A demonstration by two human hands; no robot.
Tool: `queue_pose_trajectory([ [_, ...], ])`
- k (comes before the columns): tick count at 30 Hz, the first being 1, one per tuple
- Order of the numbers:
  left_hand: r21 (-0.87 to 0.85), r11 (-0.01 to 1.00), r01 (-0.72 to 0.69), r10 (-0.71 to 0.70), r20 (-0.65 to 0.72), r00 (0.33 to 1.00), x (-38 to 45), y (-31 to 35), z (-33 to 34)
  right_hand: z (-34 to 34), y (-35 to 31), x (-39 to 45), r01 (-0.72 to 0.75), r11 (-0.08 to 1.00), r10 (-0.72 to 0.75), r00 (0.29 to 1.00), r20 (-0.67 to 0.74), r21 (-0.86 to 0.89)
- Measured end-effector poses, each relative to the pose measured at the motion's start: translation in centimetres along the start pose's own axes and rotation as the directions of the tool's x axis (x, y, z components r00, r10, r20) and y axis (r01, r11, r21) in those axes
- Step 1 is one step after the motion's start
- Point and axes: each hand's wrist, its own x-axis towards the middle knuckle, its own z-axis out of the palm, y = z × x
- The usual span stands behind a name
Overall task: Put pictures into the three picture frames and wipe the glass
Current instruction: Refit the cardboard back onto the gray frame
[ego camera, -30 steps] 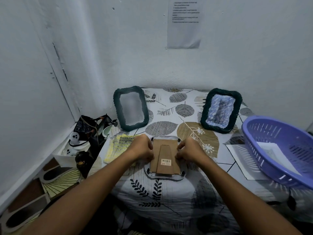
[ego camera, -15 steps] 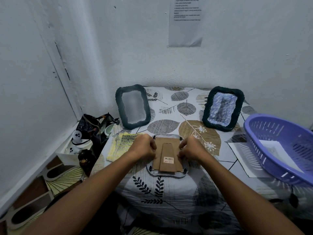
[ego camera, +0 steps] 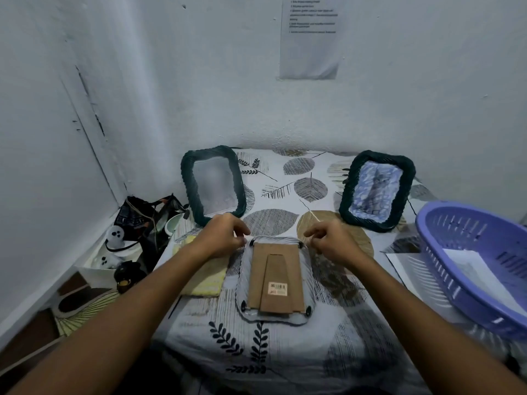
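Now both hands, left hand and right hand, fingers loosely curled and holding nothing, reach the face-down frame top corners, likely to turn its clips.

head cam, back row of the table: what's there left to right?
Left dark frame, standing, pale picture inside → bare stretch of leaf-print tablecloth → right dark frame, standing, blue-white picture inside → purple basket at the right edge, nearer than the frames.

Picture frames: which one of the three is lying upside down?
The near frame between the hands, flat with its brown cardboard back up. The left frame and right frame stand upright, fronts showing.
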Motion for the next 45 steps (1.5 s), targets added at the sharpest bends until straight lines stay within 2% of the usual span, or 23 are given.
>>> queue_pose_trajectory([
  [3,0.05,0.997,-0.064,0.059,0.083,0.995,1.4,-0.5,0.3,0.4,0.1,1.5,0.068,0.996,-0.065,0.997,0.043,-0.057],
  [7,0.077,0.987,-0.143,0.127,0.186,0.974,2.7,-1.2,1.1,0.8,0.4,3.1,0.144,0.979,-0.119,0.978,0.168,-0.146],
  [13,0.087,0.975,-0.203,0.185,0.18,0.966,3.5,-2.2,2.0,0.6,0.7,4.4,0.179,0.965,-0.126,0.957,0.26,-0.193],
  [20,0.078,0.967,-0.243,0.212,0.28,0.936,4.7,-2.6,1.4,-0.1,0.5,5.1,0.236,0.951,-0.151,0.92,0.362,-0.202],
  [30,-0.033,0.97,-0.243,0.242,0.286,0.927,5.2,-3.2,1.6,-0.1,1.3,5.2,0.199,0.979,-0.172,0.925,0.34,-0.046],
  [45,-0.119,0.977,-0.177,0.203,0.259,0.944,5.3,-3.5,2.0,0.0,1.9,5.2,0.187,0.982,-0.188,0.925,0.331,0.036],
])
